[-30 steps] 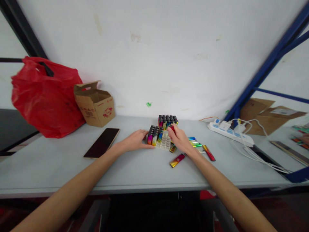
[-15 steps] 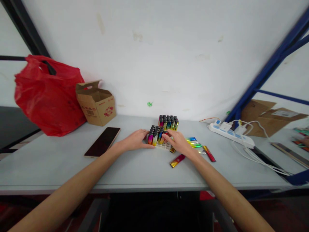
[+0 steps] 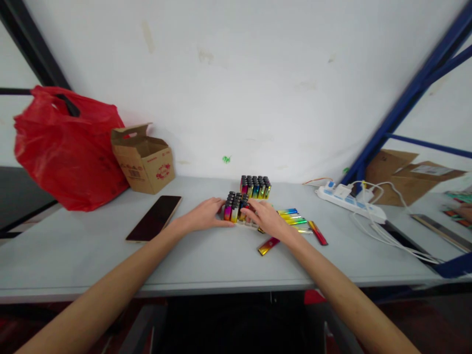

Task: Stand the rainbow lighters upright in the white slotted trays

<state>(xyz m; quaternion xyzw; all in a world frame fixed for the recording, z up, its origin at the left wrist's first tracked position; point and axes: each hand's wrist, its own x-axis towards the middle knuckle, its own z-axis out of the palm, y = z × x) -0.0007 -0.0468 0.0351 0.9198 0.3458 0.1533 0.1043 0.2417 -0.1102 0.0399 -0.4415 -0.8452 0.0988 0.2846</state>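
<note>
Several shiny lighters with black tops (image 3: 231, 209) stand upright in a pale tray (image 3: 246, 225) at the middle of the table. My left hand (image 3: 209, 215) rests at the left side of this group, thumb and fingers apart around its edge. On the right side, my right hand (image 3: 262, 216) has its fingertips closed on a lighter (image 3: 245, 206) among the standing ones; the fingers partly hide it. Behind, a full block of upright lighters (image 3: 255, 187) stands by the wall. Loose lighters (image 3: 295, 220) lie to the right of my right hand, and a red and yellow one (image 3: 268, 246) lies nearer.
A phone (image 3: 154, 218) lies on the left, before an open carton (image 3: 145, 164) and a red bag (image 3: 72, 147). A power strip (image 3: 350, 204) with white cables lies on the right, near blue shelving (image 3: 409, 98). A person's hand shows at the far right edge.
My right hand has moved slightly left and down toward the tray's lighters. My left hand stays beside the group. The whole view has shifted a little.
</note>
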